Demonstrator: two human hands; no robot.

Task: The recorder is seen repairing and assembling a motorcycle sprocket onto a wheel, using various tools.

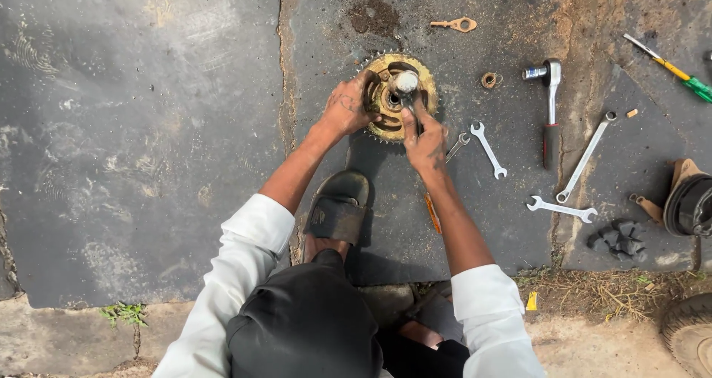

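Outdoor roadside repair spot: oil-stained mat (148, 126) on ground; spanners (487, 148), ratchet (549, 104) right of sprocket (397, 96); tyre (690, 333) farther right.

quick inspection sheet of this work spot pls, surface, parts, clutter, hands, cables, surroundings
surface: dark rubber mats laid on the ground, gritty, with a dirt patch near the top
job's things: gold toothed sprocket lying flat on the mat; a metal tool head sits at its centre
clutter: ratchet, three loose spanners, green and yellow screwdriver, small black rubber blocks
grippers: left hand grips the sprocket's rim; right hand holds the tool shaft
cables: nothing seen
surroundings: sandalled foot on the mat, tyre at the lower right corner, bare earth and weeds along the mat edge
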